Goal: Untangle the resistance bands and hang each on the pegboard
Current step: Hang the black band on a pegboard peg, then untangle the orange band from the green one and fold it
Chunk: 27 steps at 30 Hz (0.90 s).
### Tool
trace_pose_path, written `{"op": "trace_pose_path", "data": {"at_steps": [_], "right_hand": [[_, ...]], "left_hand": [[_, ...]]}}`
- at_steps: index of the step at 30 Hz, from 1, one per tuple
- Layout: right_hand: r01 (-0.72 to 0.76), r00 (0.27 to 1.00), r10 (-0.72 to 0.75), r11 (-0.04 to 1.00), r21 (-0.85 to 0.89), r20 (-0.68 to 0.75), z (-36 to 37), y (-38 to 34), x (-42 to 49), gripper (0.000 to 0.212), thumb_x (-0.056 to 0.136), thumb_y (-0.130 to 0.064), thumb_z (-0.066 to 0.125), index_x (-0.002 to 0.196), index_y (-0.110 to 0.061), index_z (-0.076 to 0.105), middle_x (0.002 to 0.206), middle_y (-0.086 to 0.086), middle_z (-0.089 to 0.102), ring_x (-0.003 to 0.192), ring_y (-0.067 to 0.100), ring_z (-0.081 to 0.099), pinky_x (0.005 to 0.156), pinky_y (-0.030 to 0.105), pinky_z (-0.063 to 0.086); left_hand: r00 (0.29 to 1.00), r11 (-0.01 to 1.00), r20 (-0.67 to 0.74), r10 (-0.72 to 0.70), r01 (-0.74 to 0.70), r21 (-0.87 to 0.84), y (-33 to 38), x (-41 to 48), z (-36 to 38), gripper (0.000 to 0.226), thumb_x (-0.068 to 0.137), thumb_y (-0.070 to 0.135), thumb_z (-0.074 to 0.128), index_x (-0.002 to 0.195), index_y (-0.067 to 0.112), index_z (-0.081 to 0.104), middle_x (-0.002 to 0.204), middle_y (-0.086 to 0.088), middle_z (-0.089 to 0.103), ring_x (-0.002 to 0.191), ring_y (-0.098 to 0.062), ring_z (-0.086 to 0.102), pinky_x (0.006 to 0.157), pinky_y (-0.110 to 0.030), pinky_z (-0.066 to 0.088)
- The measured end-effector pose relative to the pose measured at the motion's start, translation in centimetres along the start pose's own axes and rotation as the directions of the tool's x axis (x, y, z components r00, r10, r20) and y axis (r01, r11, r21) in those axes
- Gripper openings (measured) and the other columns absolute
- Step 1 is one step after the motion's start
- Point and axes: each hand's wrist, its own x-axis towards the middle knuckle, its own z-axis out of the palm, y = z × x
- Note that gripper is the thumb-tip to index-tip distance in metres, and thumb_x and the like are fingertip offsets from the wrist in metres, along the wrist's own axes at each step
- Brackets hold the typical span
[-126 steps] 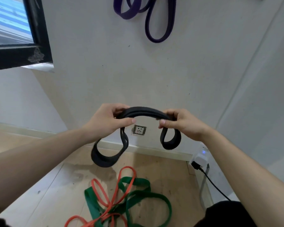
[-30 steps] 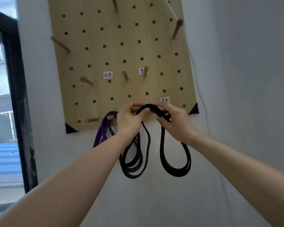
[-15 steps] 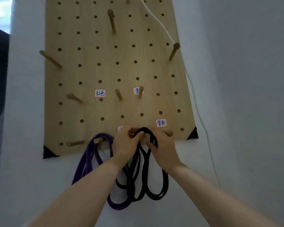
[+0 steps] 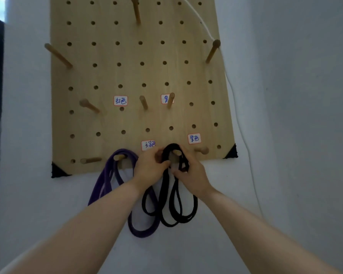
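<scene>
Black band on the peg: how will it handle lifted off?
Probably floppy: the black band drapes in slack loops below the peg. Likely light: one thin peg seems to carry it. Its several loops may snag the purple band beside it.

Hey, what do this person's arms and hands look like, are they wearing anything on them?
The left forearm and right forearm are bare, with no sleeves in view. The left hand and right hand wear no gloves; no watch, bracelet or ring shows.
</scene>
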Motion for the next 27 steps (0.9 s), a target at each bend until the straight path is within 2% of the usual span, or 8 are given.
{"op": "trace_pose_path", "data": {"at_steps": [3, 6, 9, 13, 17, 21, 24, 27], "right_hand": [[-0.115, 0.992, 0.118, 0.992, -0.052, 0.052, -1.2, -1.2, -2.1, 0.075, 0.087, -0.024, 0.077, 0.152, -0.030, 0.039, 0.149, -0.007, 0.050, 0.138, 0.012, 0.046, 0.115, 0.039, 0.041], [-0.229, 0.967, 0.243, 0.961, -0.158, 0.076, -2.6, -3.3, -5.0, 0.069, 0.087, -0.026, 0.077, 0.148, -0.026, 0.045, 0.151, -0.005, 0.045, 0.135, 0.015, 0.046, 0.109, 0.027, 0.041], [-0.276, 0.952, 0.293, 0.947, -0.161, 0.088, -3.9, -5.2, -8.7, 0.060, 0.086, -0.025, 0.078, 0.141, -0.023, 0.054, 0.138, -0.008, 0.053, 0.113, 0.006, 0.050, 0.091, 0.029, 0.055], [-0.375, 0.896, 0.390, 0.921, -0.108, 0.212, -4.6, -5.4, -14.3, 0.028, 0.087, -0.021, 0.077, 0.114, -0.020, 0.073, 0.111, -0.007, 0.072, 0.102, 0.007, 0.066, 0.086, 0.019, 0.054], [-0.514, 0.722, 0.494, 0.852, -0.104, 0.485, -3.9, -3.6, -21.1, 0.019, 0.088, -0.017, 0.078, 0.106, -0.014, 0.073, 0.096, 0.011, 0.076, 0.086, 0.019, 0.071, 0.083, 0.032, 0.057], [-0.565, 0.533, 0.578, 0.787, -0.250, 0.618, -1.9, -0.3, -29.1, 0.017, 0.090, -0.014, 0.074, 0.107, -0.010, 0.072, 0.084, 0.003, 0.071, 0.075, 0.010, 0.067, 0.073, 0.026, 0.052], [-0.554, 0.374, 0.640, 0.735, -0.391, 0.672, 0.1, 2.7, -36.1, 0.017, 0.090, -0.012, 0.074, 0.107, -0.009, 0.071, 0.085, 0.005, 0.070, 0.074, 0.012, 0.065, 0.067, 0.019, 0.050], [-0.480, 0.212, 0.665, 0.709, -0.517, 0.716, 2.1, 5.8, -43.8, 0.025, 0.087, -0.017, 0.079, 0.109, -0.008, 0.073, 0.097, 0.007, 0.072, 0.090, 0.018, 0.067, 0.081, 0.021, 0.053]], "left_hand": [[0.998, 0.999, 0.048, 0.042, -0.042, 0.009, 0.4, -3.0, -1.8, 0.043, 0.086, 0.014, 0.077, 0.127, 0.019, 0.065, 0.116, 0.005, 0.068, 0.105, -0.010, 0.065, 0.095, -0.027, 0.053], [0.990, 0.999, 0.141, -0.005, -0.003, 0.053, 0.8, -6.4, -3.3, 0.039, 0.089, 0.022, 0.075, 0.126, 0.024, 0.065, 0.114, 0.010, 0.067, 0.097, -0.006, 0.065, 0.087, -0.025, 0.055], [0.968, 0.997, 0.250, -0.028, 0.009, 0.080, 1.1, -10.6, -4.7, 0.027, 0.089, 0.026, 0.074, 0.115, 0.027, 0.070, 0.097, 0.014, 0.071, 0.092, -0.001, 0.067, 0.085, -0.024, 0.056], [0.913, 0.993, 0.403, -0.055, 0.006, 0.121, 0.0, -17.3, -5.8, 0.013, 0.089, 0.027, 0.075, 0.102, 0.029, 0.074, 0.086, 0.014, 0.073, 0.082, 0.000, 0.069, 0.077, -0.020, 0.056], [0.859, 0.982, 0.477, -0.183, 0.140, 0.125, -3.8, -25.2, -5.2, 0.009, 0.081, 0.040, 0.074, 0.088, 0.033, 0.076, 0.078, 0.013, 0.074, 0.075, -0.005, 0.070, 0.074, -0.029, 0.057], [0.775, 0.947, 0.549, -0.314, 0.296, 0.124, -7.7, -34.9, -3.6, 0.005, 0.084, 0.023, 0.079, 0.084, 0.027, 0.076, 0.072, 0.011, 0.071, 0.066, 0.001, 0.064, 0.067, -0.018, 0.048], [0.664, 0.874, 0.589, -0.461, 0.453, 0.174, -10.8, -43.0, -1.9, 0.006, 0.082, 0.026, 0.079, 0.087, 0.024, 0.076, 0.076, 0.006, 0.074, 0.070, -0.005, 0.067, 0.072, -0.027, 0.053], [0.536, 0.791, 0.612, -0.582, 0.547, 0.273, -13.1, -51.6, 0.1, 0.011, 0.081, 0.034, 0.075, 0.090, 0.029, 0.077, 0.077, 0.011, 0.074, 0.072, -0.002, 0.067, 0.074, -0.029, 0.056]]}}
